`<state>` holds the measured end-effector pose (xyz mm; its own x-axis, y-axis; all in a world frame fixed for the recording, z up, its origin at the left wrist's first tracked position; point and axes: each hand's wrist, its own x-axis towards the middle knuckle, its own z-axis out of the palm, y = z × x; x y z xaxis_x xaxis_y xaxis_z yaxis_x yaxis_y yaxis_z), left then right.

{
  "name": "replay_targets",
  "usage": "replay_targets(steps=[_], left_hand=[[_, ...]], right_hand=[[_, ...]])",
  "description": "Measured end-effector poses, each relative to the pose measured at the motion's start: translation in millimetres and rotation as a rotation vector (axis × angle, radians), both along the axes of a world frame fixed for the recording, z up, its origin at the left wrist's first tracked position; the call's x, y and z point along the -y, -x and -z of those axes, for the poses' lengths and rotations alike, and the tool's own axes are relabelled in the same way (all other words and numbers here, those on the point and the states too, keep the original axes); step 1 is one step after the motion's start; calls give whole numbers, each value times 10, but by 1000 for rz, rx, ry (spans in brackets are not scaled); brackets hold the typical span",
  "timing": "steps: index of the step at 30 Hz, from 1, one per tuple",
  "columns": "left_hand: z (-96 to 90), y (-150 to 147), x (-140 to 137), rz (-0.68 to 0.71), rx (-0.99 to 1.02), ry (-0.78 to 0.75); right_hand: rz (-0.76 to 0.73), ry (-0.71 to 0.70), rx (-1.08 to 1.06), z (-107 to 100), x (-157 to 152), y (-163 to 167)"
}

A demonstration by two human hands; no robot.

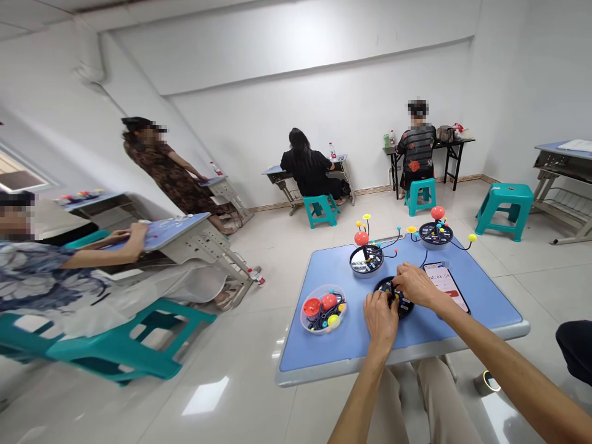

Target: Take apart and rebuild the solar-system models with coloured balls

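Note:
On the blue desk, a round black base (406, 308) lies near the front edge, partly covered by both hands. My left hand (382, 317) curls its fingers over the base's left side and grips it. My right hand (416, 285) reaches in from the right, fingers pinched together over the base's middle; a dark part shows at the fingertips, too small to name. Just behind stands a planet model (366, 260) with a red ball and coloured beads on thin arms. A second planet model (435, 234) sits at the far right corner.
A clear plastic bowl (304, 316) of red half-shells, yellow balls and black rods stands left on the desk (319, 357). Right of my hands lies a phone (451, 290) running a timer. Other people sit or stand at desks around; a green stool (506, 206) stands behind right.

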<state>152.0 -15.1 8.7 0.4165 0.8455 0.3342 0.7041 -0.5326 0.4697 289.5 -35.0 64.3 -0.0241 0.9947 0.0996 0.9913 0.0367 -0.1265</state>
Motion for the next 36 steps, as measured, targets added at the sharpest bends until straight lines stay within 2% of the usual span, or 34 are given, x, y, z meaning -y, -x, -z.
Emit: replay_targets(steps=[8, 13, 15, 17, 20, 23, 29, 32, 34, 36], left_hand=[[-39, -7, 4, -11, -20, 37], [-80, 35, 1, 6, 8, 44], [-132, 84, 16, 23, 132, 40], [-211, 146, 57, 53, 343, 61], [-344, 246, 170, 132, 630, 170], [-428, 346, 302, 158, 796, 306], [-395, 611, 420, 56, 894, 469], [-416, 784, 402, -79, 930, 475], [-476, 898, 380, -180, 943, 451], [-552, 994, 369, -236, 935, 416]], right_hand=[[16, -72, 19, -371, 76, 46], [-7, -135, 77, -444, 151, 104], [-14, -159, 102, -443, 183, 131], [-17, -181, 113, -447, 225, 169], [-53, -231, 90, -458, 322, 270], [-103, -326, 52, -419, 434, 421], [-175, -480, -8, -222, 485, 771], [-210, -532, -31, -207, 488, 928], [-199, -618, -132, -202, 538, 986], [-105, -726, -377, -163, 617, 997]])
